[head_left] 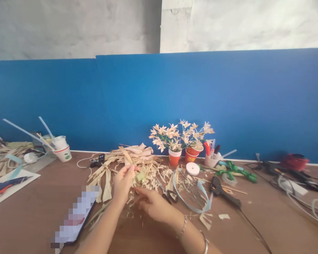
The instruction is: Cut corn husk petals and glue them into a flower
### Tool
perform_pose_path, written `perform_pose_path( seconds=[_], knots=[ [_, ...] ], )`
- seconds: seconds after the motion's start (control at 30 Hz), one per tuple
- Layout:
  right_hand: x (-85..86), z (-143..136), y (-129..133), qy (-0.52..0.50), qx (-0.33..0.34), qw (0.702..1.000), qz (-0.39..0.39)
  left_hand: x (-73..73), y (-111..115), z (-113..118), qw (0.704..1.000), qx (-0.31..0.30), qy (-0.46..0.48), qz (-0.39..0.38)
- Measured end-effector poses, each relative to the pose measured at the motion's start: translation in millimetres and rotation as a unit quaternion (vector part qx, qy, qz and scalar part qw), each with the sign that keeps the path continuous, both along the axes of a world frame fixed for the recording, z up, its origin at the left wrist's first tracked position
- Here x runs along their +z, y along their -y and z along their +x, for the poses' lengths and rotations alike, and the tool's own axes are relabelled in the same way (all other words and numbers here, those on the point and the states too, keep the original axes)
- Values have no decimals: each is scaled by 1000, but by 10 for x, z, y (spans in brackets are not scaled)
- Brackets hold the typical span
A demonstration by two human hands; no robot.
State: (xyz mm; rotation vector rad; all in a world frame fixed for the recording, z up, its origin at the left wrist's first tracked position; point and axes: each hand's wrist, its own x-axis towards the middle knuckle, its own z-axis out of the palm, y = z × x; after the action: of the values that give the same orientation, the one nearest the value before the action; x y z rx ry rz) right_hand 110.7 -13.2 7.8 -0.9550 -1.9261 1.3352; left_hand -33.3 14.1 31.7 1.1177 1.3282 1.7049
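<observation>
Near the middle of the brown table, my left hand [125, 180] pinches a pale strip of dried husk [125, 155] that points up and away. Just to its right and a little lower, my right hand [152, 203] has its fingers apart, with nothing visible in them. Behind and around both hands lies a heap of dried husks [141, 154] and small curled scraps [151, 180]. Black-handled scissors [171, 195] lie right of my right hand. A light blue ribbon [184, 201] curves beside them.
White flowers [175, 134] stand in red cups [174, 158] by the blue partition [159, 91]. A black glue gun [224, 194], white spool [193, 169], tool cup [211, 160] and green stems [235, 170] are to the right. A phone [78, 217] and straw cup [63, 154] are left; cables [286, 187] lie far right.
</observation>
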Motion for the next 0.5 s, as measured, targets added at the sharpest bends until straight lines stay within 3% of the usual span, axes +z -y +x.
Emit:
perform_pose_path(
  seconds=[0.07, 0.13, 0.23, 0.4, 0.5],
  knots=[
    [87, 65, -4, 63, -107, 985, 123, 3, 4, -29, 998, -12, -61, -1],
    [186, 154, -46, 78, -212, 947, 228, -2, 13, -11, 995, -48, -85, 13],
    [267, 257, -118, 78, -249, 906, 333, -23, 35, 75, 988, -115, -98, 44],
    [213, 282, -162, 102, -244, 905, 335, -73, 66, 188, 983, -170, -36, 55],
    [195, 262, -170, 99, -255, 918, 286, -95, 82, 216, 982, -165, -65, 59]
  ],
)
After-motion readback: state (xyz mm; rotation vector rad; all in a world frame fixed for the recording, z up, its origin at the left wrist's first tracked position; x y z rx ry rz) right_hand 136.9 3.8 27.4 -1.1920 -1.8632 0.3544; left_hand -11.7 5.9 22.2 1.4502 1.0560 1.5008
